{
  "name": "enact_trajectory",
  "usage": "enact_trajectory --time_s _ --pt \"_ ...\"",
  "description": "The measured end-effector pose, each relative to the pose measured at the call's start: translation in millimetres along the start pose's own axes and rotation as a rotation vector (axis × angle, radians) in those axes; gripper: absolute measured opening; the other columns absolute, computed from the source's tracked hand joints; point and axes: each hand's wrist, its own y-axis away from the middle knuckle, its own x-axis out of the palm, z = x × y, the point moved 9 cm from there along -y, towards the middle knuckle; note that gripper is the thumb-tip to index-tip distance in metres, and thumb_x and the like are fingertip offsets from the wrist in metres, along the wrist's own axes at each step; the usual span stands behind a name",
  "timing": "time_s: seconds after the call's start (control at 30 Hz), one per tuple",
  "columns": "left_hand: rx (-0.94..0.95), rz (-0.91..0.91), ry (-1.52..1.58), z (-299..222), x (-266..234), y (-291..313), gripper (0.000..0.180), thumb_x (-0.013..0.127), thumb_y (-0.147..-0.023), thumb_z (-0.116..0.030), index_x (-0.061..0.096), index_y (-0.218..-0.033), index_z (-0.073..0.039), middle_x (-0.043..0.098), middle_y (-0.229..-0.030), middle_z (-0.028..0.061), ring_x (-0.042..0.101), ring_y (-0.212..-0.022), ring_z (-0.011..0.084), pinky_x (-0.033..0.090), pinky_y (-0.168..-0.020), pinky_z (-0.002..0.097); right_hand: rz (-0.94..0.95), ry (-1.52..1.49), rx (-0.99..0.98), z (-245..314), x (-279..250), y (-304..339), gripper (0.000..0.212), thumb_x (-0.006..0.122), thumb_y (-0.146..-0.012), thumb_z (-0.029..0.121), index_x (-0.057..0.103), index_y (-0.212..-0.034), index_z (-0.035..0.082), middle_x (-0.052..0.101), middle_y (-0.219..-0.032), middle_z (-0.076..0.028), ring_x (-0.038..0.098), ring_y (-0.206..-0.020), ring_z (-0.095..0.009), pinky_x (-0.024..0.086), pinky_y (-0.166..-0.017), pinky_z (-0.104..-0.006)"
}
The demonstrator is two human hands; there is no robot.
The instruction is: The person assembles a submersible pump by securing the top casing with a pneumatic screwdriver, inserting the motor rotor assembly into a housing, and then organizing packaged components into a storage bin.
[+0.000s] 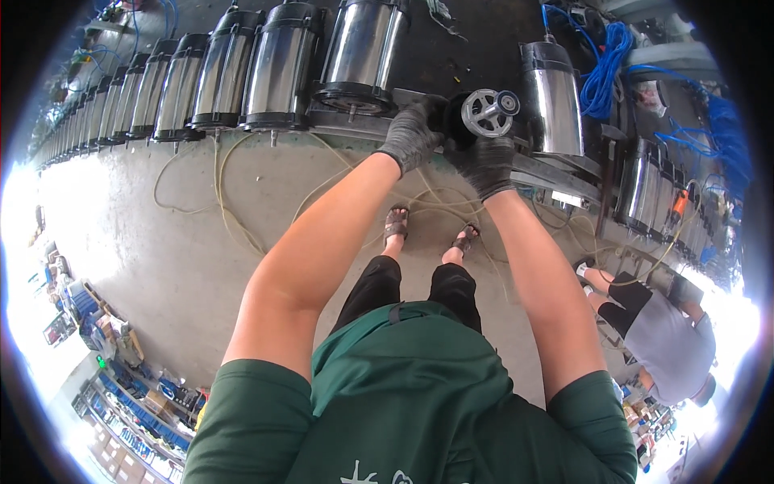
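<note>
In front of me at the bench edge is what looks like a motor rotor, a dark round body with a silver spoked end [487, 113] and a small bearing at its centre. My left hand [413, 137], in a dark grey striped glove, is closed against the left side of the dark body. From below, my right hand [487, 163], gloved alike, grips it just under the spoked end. The fingertips of both hands are partly hidden. Left of it stands a shiny metal motor [364, 52] with black end caps; another steel motor housing [553, 105] stands to the right.
A long row of similar motors [216, 77] runs left along the bench. Blue cable [608, 68] lies coiled at the right. Pale hoses [230, 214] trail over the floor near my feet. A person in a grey shirt [665, 343] bends at the lower right.
</note>
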Motion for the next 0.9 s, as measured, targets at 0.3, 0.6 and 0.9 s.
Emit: enact_trajectory --time_s 0.3,0.6,0.9 --pt "-0.039 0.012 -0.007 -5 -7 4 0.065 0.071 -0.074 0.007 0.059 -0.135 -0.008 0.072 -0.118 0.0151 0.069 -0.11 0.0275 0.055 -0.096 0.0357 0.073 0.101 0.232 12 11 -3 0.052 0.069 -0.076 0.043 0.068 -0.121 0.018 0.07 -0.124 -0.009 0.066 -0.112 -0.029 0.054 -0.094 -0.0439" --pt "-0.187 -0.003 0.144 14 -5 -2 0.041 0.066 -0.088 -0.006 0.063 -0.128 -0.005 0.074 -0.111 0.0178 0.072 -0.103 0.0298 0.056 -0.091 0.038 -0.11 0.233 0.13 21 6 -2 0.051 0.066 -0.078 0.051 0.07 -0.116 0.017 0.072 -0.115 -0.008 0.066 -0.106 -0.029 0.051 -0.093 -0.0436" --pt "-0.227 -0.142 0.134 33 -11 -9 0.033 0.067 -0.089 -0.001 0.066 -0.122 -0.002 0.074 -0.107 0.014 0.07 -0.091 0.0207 0.057 -0.081 0.0332 0.205 -0.01 0.259 19 26 -2 0.063 0.064 -0.082 0.057 0.064 -0.131 0.017 0.066 -0.134 -0.008 0.057 -0.126 -0.027 0.044 -0.107 -0.0429"
